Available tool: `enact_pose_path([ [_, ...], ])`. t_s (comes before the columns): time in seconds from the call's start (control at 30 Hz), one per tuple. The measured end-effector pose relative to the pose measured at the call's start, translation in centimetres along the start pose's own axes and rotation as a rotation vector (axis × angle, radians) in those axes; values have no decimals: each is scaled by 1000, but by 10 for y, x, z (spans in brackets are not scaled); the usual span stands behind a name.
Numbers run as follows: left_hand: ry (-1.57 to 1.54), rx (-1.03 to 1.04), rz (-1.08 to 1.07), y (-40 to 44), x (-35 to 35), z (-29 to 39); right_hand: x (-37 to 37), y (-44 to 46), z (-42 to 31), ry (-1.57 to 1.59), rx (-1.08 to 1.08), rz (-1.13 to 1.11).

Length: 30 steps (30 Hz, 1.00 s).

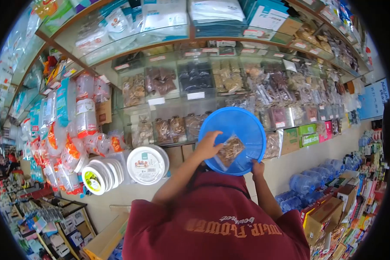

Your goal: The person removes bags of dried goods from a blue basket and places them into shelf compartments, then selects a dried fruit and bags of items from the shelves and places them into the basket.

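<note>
A round blue plastic basket [253, 130] is held up in front of my chest, tilted so that its inside faces me. Its lower right rim is gripped by my right hand [258, 168], thumb on the near side. Inside the basket lies a clear plastic bag [231, 150] of brown, dried-looking strips whose kind I cannot make out. My left hand [208, 146] reaches over the left rim, with its fingers closed at the left edge of this bag. Part of the bag's edge is hidden by those fingers.
Glass-fronted shelves ahead hold bagged dried goods [196, 77] with price labels. Packaged white sheets [216, 11] lie on the shelf above. At left stand stacked disposable bowls [148, 165] and hanging plastic cup packs [86, 116]. Water bottles [302, 183] and cartons [324, 219] line the right side.
</note>
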<state>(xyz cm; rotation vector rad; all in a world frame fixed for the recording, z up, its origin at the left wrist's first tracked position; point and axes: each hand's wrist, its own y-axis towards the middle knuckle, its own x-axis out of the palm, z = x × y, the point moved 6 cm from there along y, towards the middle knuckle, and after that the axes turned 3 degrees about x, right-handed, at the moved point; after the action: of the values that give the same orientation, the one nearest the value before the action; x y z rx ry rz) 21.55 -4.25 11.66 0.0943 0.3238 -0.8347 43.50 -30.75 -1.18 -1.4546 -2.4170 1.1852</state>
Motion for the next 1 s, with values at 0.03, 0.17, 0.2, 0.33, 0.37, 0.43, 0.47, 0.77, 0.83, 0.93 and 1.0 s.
enact_pose_path([
  [0.03,99,26,45,-2,4,-6,-3,-2,1,28,4,11],
  [0.17,59,-121,103,-9,-11,-43,-15,-11,11,111,145,42],
  [0.2,-79,-217,106,-11,-19,-57,-15,-14,11,103,149,37],
  [0.33,-18,-185,685,-31,-82,-160,-13,-19,5,127,139,46],
  [0.37,2,-363,795,-42,-100,-188,-11,-19,3,129,131,44],
  [0.43,200,-624,841,-58,-131,-212,-11,-16,4,108,120,21],
  [0.47,200,-623,843,-60,-139,-221,-9,-14,4,89,109,0],
  [0.77,214,-1069,601,-52,-153,-268,-14,-19,-6,-4,77,32],
  [0.83,275,-1119,580,-47,-150,-267,-18,-16,-2,9,58,48],
  [0.93,353,-1194,517,-46,-145,-256,-21,-17,-4,-6,43,73],
  [1.0,361,-1226,524,-46,-142,-243,-17,-15,-8,-23,37,88],
])
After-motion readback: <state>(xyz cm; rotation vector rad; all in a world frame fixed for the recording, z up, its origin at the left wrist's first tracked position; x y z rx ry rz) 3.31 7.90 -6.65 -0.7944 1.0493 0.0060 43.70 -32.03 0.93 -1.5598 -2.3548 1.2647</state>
